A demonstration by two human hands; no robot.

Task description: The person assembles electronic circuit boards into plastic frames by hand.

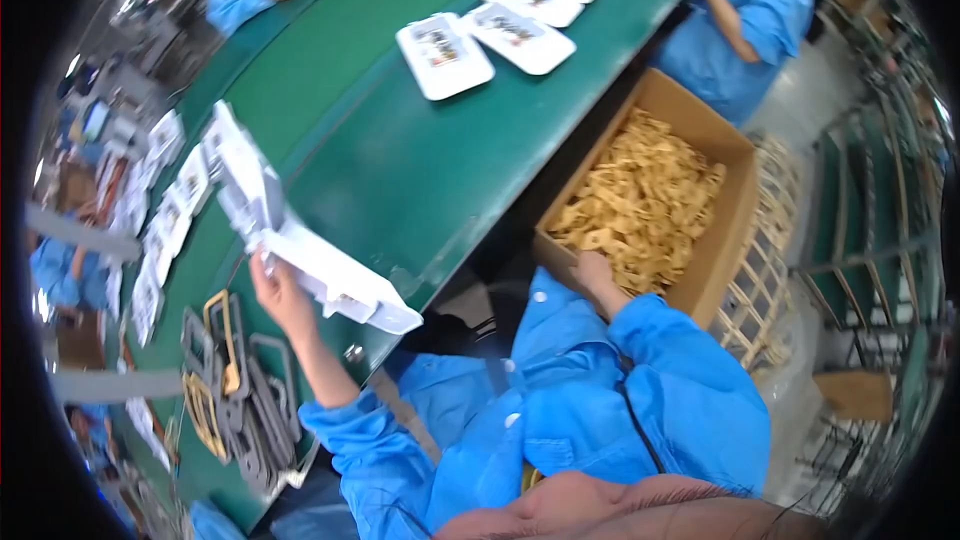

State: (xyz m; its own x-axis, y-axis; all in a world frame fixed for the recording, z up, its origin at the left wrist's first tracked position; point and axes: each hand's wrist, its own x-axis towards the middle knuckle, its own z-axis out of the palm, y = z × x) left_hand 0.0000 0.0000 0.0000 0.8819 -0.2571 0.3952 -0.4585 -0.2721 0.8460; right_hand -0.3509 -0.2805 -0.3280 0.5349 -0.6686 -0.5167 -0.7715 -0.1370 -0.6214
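Note:
My left hand [283, 298] is closed on a white plastic tray [335, 275] above the near side of the green table. The tray is tilted, and a second white and grey piece [247, 172] overlaps its far end; blur hides how they join. My right hand [594, 276] is at the near corner of a cardboard box [688, 98], against a heap of yellow flat plastic parts [650, 200]. Its fingertips are hidden, so I cannot make out whether they grip anything.
White trays with printed faces [445, 58] lie farther up the green table [400, 210]. Left of me are grey and yellow frame-shaped parts [240, 390] in a pile. Two people in blue [735, 25] work at the far side. A slatted rack [875, 220] stands at right.

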